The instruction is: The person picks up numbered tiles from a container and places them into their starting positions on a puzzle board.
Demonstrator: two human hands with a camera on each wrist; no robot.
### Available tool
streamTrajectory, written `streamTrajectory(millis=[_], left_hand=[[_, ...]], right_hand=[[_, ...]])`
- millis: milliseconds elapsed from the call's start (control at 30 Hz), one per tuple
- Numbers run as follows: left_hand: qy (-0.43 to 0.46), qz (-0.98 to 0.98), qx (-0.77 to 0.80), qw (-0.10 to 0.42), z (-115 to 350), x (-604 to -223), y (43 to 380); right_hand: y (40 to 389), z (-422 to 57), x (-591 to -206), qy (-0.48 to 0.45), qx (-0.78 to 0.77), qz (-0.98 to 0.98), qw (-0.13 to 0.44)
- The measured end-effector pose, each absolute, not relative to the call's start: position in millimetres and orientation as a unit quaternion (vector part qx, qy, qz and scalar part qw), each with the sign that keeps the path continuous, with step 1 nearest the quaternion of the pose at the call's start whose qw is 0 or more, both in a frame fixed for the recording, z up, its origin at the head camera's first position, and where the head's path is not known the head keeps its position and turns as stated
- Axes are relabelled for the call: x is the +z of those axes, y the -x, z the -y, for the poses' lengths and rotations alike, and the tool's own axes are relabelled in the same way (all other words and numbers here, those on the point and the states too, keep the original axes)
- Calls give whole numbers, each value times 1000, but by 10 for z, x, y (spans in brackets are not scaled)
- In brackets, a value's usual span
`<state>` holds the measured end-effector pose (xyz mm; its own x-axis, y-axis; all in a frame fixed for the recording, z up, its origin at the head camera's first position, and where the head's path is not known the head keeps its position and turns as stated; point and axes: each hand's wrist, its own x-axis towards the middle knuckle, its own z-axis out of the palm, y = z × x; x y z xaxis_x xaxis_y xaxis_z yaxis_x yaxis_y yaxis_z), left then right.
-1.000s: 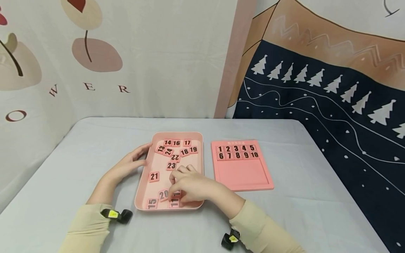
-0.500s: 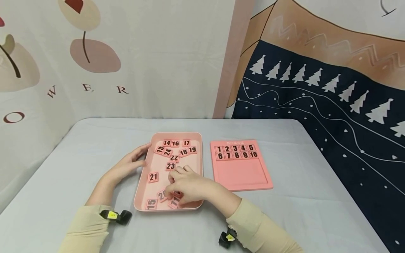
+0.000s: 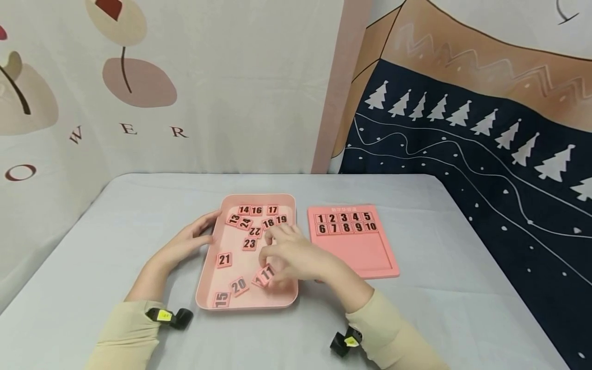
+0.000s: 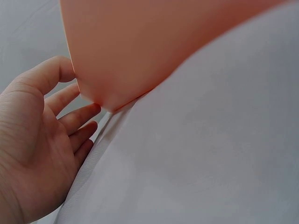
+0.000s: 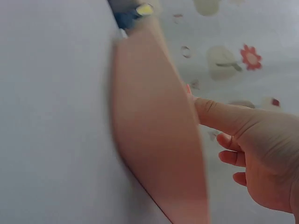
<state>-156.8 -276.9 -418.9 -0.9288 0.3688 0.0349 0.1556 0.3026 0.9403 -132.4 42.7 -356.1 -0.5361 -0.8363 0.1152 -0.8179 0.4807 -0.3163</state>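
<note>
My right hand (image 3: 293,253) pinches the pink number tile 11 (image 3: 267,273) above the near part of a pink tray (image 3: 201,293). Another tile (image 3: 257,280) shows partly beneath it, its number mostly covered. Close by in the tray lie tile 20 (image 3: 239,285) and tile 15 (image 3: 222,299). The tray's wall (image 5: 159,126) hides the tile in the right wrist view. My left hand (image 3: 187,240) touches the tray's left edge with its fingers loosely extended. In the left wrist view, fingertips (image 4: 93,109) meet the tray wall (image 4: 121,51).
Right of the tray lies a pink number board (image 3: 353,252), its top two rows filled with tiles 1 to 10. Tile 21 (image 3: 224,259), tile 23 (image 3: 250,243) and several others lie loose in the tray. A pale cloth (image 3: 139,216) covers the table.
My right hand has moved up and to the right, lifting tile 11 from the tray's near edge. Tile 20 is uncovered again. The left hand stays in place.
</note>
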Motion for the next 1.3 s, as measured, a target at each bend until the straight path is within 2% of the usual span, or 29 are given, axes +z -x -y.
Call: streamTrajectory(millis=[333, 633, 967, 1300], left_hand=[[-166, -799, 571, 94, 2778, -4197, 1573], [-166, -802, 567, 92, 2770, -4178, 1561], [-168, -799, 570, 91, 2763, -4187, 1562], [-170, -801, 567, 92, 2773, -4194, 1571]], right_hand=[[1571, -1023, -3495, 395, -235, -888, -23], [1792, -1383, -3677, 317, -258, -912, -25], [1894, -1493, -3894, 277, -235, -932, 7], [1915, -1473, -3995, 269, -220, -937, -2]])
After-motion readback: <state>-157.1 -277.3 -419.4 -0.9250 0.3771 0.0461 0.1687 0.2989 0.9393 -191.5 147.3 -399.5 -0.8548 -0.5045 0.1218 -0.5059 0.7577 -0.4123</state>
